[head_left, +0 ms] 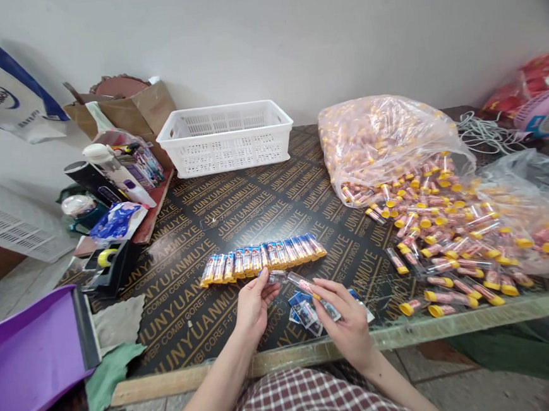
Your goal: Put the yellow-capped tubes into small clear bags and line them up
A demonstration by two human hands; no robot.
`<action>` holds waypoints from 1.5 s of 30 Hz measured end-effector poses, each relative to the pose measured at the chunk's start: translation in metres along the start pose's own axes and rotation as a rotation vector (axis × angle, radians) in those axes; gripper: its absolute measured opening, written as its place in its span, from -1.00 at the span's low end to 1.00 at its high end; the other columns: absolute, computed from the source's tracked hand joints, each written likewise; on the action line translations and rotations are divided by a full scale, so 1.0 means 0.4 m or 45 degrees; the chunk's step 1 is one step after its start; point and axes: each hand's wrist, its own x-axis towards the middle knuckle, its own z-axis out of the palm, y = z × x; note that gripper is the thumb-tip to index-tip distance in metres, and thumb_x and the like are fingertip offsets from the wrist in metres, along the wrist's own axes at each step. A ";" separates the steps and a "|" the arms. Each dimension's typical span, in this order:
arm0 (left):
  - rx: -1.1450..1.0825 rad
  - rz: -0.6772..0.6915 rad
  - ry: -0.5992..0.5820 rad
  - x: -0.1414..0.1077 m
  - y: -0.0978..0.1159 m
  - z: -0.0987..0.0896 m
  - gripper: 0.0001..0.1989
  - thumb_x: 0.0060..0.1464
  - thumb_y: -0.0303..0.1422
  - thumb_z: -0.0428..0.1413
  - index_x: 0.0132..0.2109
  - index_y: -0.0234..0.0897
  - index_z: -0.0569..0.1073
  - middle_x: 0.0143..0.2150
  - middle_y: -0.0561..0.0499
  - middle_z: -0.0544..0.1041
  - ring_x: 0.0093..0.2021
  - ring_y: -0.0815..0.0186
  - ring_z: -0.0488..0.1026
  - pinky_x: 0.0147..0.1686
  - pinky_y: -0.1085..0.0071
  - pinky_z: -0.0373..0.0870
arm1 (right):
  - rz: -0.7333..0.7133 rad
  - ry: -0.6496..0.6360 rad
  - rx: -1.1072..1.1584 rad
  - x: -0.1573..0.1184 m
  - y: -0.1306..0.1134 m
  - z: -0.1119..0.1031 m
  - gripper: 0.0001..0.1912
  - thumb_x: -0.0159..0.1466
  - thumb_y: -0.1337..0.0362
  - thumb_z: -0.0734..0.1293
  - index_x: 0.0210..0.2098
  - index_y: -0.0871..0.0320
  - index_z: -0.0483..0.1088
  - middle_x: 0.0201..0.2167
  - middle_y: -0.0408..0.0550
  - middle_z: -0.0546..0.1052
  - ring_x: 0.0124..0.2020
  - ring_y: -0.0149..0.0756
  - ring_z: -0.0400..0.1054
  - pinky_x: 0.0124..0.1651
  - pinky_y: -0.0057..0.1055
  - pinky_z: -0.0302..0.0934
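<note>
My right hand (pixel 343 317) pinches a clear tube (pixel 300 283) with reddish print, its far end pointing up and left. Close beside it, my left hand (pixel 254 305) has its fingers closed on a small clear plastic piece (pixel 277 277). Just beyond both hands lies a row of blue-and-yellow wrapped tubes (pixel 264 257), side by side. Several printed blue and white cards (pixel 306 310) lie on the table, partly under my right hand. To the right spreads a pile of clear tubes with yellow caps (pixel 441 243).
On the dark table (pixel 194 221) stand a white basket (pixel 232 152) at the back and a plastic bag of tubes (pixel 383 133) to its right. At left are a tape dispenser (pixel 108 269), bottles (pixel 117 173), a cardboard box (pixel 151 117) and a purple dustpan (pixel 35 363).
</note>
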 end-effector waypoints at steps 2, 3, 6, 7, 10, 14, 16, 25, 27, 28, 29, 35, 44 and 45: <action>0.016 0.022 -0.030 -0.002 -0.005 0.000 -0.70 -0.26 -0.24 0.35 -0.47 -0.40 0.49 -0.54 -0.02 0.53 -0.50 0.38 0.49 -0.46 0.51 0.42 | -0.012 -0.015 0.000 -0.003 0.003 0.007 -0.56 0.23 0.48 0.24 0.03 -0.06 0.37 -0.09 -0.02 0.46 -0.06 -0.21 0.38 -0.02 -0.21 0.34; 0.024 0.047 -0.050 -0.003 -0.009 -0.001 -0.69 -0.26 -0.23 0.34 -0.45 -0.40 0.49 -0.52 -0.02 0.54 -0.49 0.38 0.49 -0.44 0.50 0.43 | -0.007 -0.027 0.006 -0.004 0.003 0.010 -0.57 0.23 0.48 0.24 0.03 -0.06 0.38 -0.09 -0.02 0.46 -0.06 -0.21 0.39 -0.02 -0.21 0.34; 0.034 0.118 -0.104 -0.002 -0.016 -0.004 -0.67 -0.24 -0.19 0.32 -0.41 -0.39 0.51 -0.47 -0.03 0.56 -0.46 0.37 0.49 -0.39 0.45 0.46 | 0.027 -0.054 0.031 -0.010 0.001 0.014 -0.59 0.23 0.47 0.25 0.01 -0.04 0.39 -0.09 -0.02 0.47 -0.06 -0.22 0.38 0.00 -0.21 0.33; 0.035 0.129 -0.112 -0.002 -0.017 -0.005 -0.67 -0.23 -0.18 0.32 -0.41 -0.39 0.51 -0.46 -0.03 0.56 -0.46 0.37 0.49 -0.37 0.43 0.46 | 0.036 -0.047 0.034 -0.012 0.002 0.013 -0.59 0.23 0.46 0.25 0.00 -0.03 0.39 -0.09 -0.02 0.47 -0.06 -0.22 0.38 0.00 -0.20 0.33; 0.047 0.147 -0.092 0.000 -0.015 -0.006 -0.67 -0.24 -0.18 0.32 -0.43 -0.39 0.51 -0.48 -0.02 0.56 -0.48 0.38 0.47 -0.37 0.43 0.46 | 0.050 -0.006 0.020 -0.014 0.009 0.009 -0.60 0.23 0.46 0.25 0.00 -0.02 0.40 -0.09 -0.01 0.46 -0.05 -0.20 0.38 0.00 -0.18 0.33; 0.063 0.152 -0.047 -0.001 -0.009 -0.002 -0.64 -0.29 -0.15 0.33 -0.46 -0.39 0.51 -0.52 -0.01 0.54 -0.50 0.37 0.46 -0.38 0.42 0.44 | 0.027 -0.002 -0.005 -0.012 0.014 0.007 -0.56 0.22 0.47 0.25 0.03 -0.05 0.38 -0.08 0.00 0.45 -0.05 -0.20 0.38 0.00 -0.19 0.34; 0.059 0.152 -0.026 -0.002 -0.009 -0.001 -0.63 -0.32 -0.14 0.34 -0.47 -0.39 0.50 -0.54 0.00 0.52 -0.50 0.36 0.47 -0.38 0.41 0.44 | -0.011 -0.011 0.002 -0.013 0.009 0.010 -0.52 0.22 0.49 0.24 0.07 -0.08 0.35 -0.08 -0.01 0.45 -0.06 -0.22 0.38 -0.02 -0.22 0.35; 0.126 0.119 -0.257 -0.034 -0.010 0.016 -0.67 -0.19 -0.20 0.29 -0.31 -0.34 0.49 -0.40 0.02 0.53 -0.43 0.39 0.45 -0.38 0.46 0.43 | 0.068 -0.154 0.112 -0.030 0.007 0.021 -0.56 0.26 0.48 0.16 0.03 -0.05 0.38 -0.08 -0.03 0.45 -0.05 -0.23 0.38 -0.01 -0.24 0.32; 0.140 0.079 -0.334 -0.044 -0.005 0.022 -0.68 -0.20 -0.27 0.31 -0.27 -0.33 0.49 -0.38 0.02 0.54 -0.42 0.41 0.46 -0.37 0.48 0.42 | 0.074 -0.166 0.115 -0.028 0.017 0.019 -0.56 0.24 0.48 0.17 0.03 -0.05 0.37 -0.14 -0.03 0.44 -0.09 -0.25 0.38 -0.03 -0.25 0.33; 0.160 0.058 -0.365 -0.049 -0.003 0.024 -0.68 -0.20 -0.29 0.31 -0.26 -0.33 0.49 -0.37 0.01 0.54 -0.43 0.42 0.45 -0.37 0.49 0.41 | 0.076 -0.173 0.108 -0.025 0.021 0.018 -0.54 0.22 0.48 0.19 0.05 -0.05 0.35 -0.14 -0.03 0.43 -0.09 -0.24 0.37 -0.03 -0.24 0.32; 0.190 0.030 -0.402 -0.054 -0.001 0.025 -0.68 -0.19 -0.29 0.31 -0.25 -0.33 0.49 -0.37 0.00 0.54 -0.43 0.42 0.45 -0.37 0.49 0.41 | 0.081 -0.186 0.100 -0.021 0.025 0.016 -0.49 0.19 0.48 0.21 0.09 -0.05 0.30 -0.12 -0.02 0.40 -0.06 -0.23 0.35 0.00 -0.21 0.30; 0.398 -0.177 -0.677 -0.082 -0.010 0.026 -0.72 -0.15 -0.27 0.29 -0.31 -0.41 0.55 -0.38 -0.09 0.55 -0.42 0.37 0.46 -0.36 0.46 0.39 | 0.099 -0.426 0.310 0.007 0.030 0.002 -0.10 -0.04 0.52 0.22 0.28 0.03 -0.07 0.29 0.04 0.01 0.28 -0.05 -0.01 0.24 -0.03 0.04; 0.394 -0.236 -0.661 -0.097 -0.023 0.032 -0.67 -0.24 -0.26 0.33 -0.33 -0.43 0.53 -0.41 -0.06 0.55 -0.44 0.37 0.46 -0.36 0.45 0.38 | 0.114 -0.520 0.524 0.000 0.037 0.001 -0.10 -0.08 0.54 0.21 0.25 0.04 -0.04 0.20 0.04 0.19 0.21 -0.11 0.14 0.22 -0.16 0.12; 0.390 -0.231 -0.664 -0.097 -0.024 0.031 -0.66 -0.23 -0.26 0.33 -0.32 -0.43 0.54 -0.41 -0.06 0.55 -0.44 0.37 0.45 -0.35 0.45 0.38 | 0.113 -0.507 0.533 -0.001 0.036 0.002 -0.10 -0.08 0.54 0.21 0.25 0.04 -0.03 0.20 0.04 0.20 0.21 -0.11 0.14 0.21 -0.16 0.13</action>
